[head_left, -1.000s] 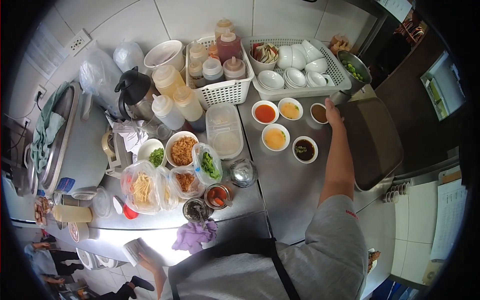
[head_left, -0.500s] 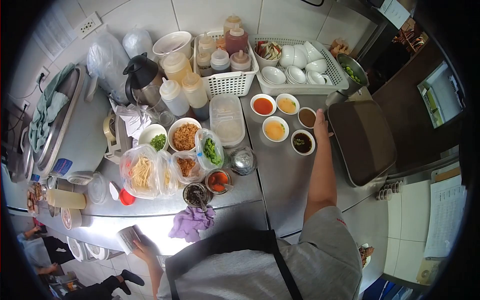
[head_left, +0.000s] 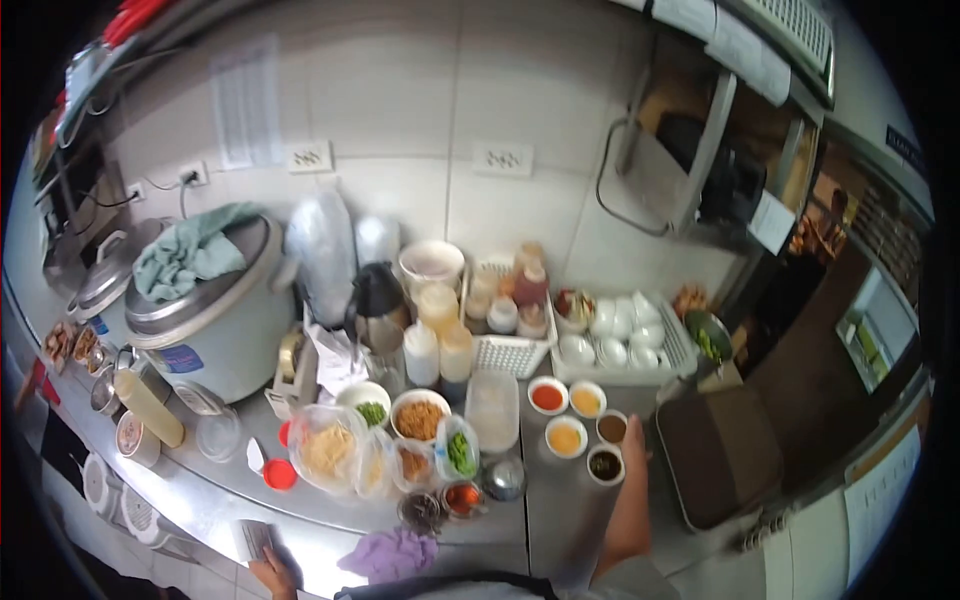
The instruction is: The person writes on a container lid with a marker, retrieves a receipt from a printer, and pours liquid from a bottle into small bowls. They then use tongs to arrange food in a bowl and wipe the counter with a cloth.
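While reaching forward with the right hand [head_left: 636, 448], has fingers upright and close together at the right side of a small round white bowl of brown sauce [head_left: 611, 428]. Cannot tell from the blur how tightly closed, or whether touching the rim. Looks like a reach for positioning or steadying, as a judgement. From here, calls for light, level contact at the rim, without knocking the white bowl of dark sauce with green bits [head_left: 605, 466], just in front. Extends the right forearm [head_left: 626, 520] nearly straight away from the body, wrist low over the grey steel counter [head_left: 560, 520].

With the left hand [head_left: 268, 574], low near the counter's front edge, clamps fingers on a flat pale printed packet [head_left: 254, 541], tilted. Cannot make out the print. Has the left wrist close to the body, well apart from the right.

Farther out from the right fingers, to the left, see a white bowl of orange-red sauce [head_left: 548, 396] and two white bowls of yellow liquid [head_left: 587, 401] [head_left: 566, 438]; to the right, a dark brown rectangular tray [head_left: 722, 455]. Between both hands, note a crumpled purple cloth [head_left: 390, 553]; beyond the bowls, a white perforated plastic basket [head_left: 625, 377] of white crockery.
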Demonstrator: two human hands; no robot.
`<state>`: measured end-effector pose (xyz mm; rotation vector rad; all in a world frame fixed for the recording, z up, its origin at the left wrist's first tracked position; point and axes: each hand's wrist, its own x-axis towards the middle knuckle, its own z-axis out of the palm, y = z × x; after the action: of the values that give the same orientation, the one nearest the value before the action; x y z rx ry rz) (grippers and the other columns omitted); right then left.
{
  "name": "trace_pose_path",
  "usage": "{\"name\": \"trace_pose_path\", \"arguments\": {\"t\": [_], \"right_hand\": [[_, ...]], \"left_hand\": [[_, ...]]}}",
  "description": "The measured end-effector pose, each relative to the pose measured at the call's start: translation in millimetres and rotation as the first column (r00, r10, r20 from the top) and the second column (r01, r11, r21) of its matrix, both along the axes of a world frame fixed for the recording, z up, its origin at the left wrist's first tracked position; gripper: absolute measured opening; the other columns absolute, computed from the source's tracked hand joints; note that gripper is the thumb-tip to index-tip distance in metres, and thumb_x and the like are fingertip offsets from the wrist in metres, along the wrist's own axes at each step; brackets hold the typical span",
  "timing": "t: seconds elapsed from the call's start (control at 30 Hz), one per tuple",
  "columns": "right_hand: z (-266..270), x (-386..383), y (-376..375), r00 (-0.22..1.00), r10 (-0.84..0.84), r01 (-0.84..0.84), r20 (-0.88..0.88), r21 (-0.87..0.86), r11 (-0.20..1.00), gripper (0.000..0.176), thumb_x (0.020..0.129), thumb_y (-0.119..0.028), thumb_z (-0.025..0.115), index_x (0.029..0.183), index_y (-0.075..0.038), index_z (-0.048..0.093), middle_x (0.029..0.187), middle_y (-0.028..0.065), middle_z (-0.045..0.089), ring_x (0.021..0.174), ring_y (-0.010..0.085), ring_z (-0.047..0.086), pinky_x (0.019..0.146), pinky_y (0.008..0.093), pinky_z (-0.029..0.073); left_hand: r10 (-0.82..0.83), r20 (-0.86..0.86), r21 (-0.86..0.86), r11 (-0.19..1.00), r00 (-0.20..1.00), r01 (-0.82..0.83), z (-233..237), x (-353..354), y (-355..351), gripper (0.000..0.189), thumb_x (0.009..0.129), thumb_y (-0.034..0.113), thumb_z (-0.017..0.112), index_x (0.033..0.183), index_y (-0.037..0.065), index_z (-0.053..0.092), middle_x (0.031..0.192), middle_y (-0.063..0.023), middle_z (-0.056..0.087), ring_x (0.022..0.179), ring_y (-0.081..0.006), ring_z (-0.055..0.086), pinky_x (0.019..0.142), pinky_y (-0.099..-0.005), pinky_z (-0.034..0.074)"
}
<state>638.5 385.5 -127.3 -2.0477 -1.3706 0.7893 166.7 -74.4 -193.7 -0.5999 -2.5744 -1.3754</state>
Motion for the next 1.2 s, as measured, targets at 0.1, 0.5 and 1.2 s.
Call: {"name": "trace_pose_path", "arguments": {"t": [0.1,0.5,1.2], "right_hand": [[6,-5,-4,1.000,0.004,-0.004,-0.018,-0.008,1.000,0.056,0.081,-0.051,0.017,0.123,-0.018,0.031,0.128,0.0072,0.030,0.121,0.0283,0.021,0.092,0.0571,-0.006],[33,-18,-29,1.000,0.015,-0.014,0.013,-0.053,0.999,0.058,0.079,-0.054,0.020,0.121,-0.017,0.034,0.125,0.0120,0.035,0.118,0.0313,0.025,0.092,0.0576,-0.004],[48,-29,2,0.973,0.095,-0.202,0.212,0.566,0.799,0.046,0.071,-0.027,0.055,0.109,-0.003,0.044,0.104,0.0204,0.048,0.097,0.0352,0.045,0.082,0.0387,0.036]], "left_hand": [[-0.009,-0.048,-0.122,0.992,0.999,0.003,-4,-4,-11,0.035,0.079,0.016,0.038,0.101,-0.012,0.043,0.100,-0.0256,0.047,0.093,-0.0383,0.045,0.081,-0.0397,0.033],[0.017,0.041,-0.120,0.993,0.999,-0.012,-15,-9,-15,0.035,0.078,0.012,0.040,0.104,-0.012,0.040,0.102,-0.0257,0.047,0.094,-0.0378,0.045,0.081,-0.0388,0.034],[0.004,-0.114,-0.149,0.989,0.994,-0.021,1,-1,-7,0.038,0.083,0.023,0.038,0.100,-0.009,0.047,0.096,-0.0246,0.051,0.088,-0.0374,0.048,0.076,-0.0386,0.036]]}}
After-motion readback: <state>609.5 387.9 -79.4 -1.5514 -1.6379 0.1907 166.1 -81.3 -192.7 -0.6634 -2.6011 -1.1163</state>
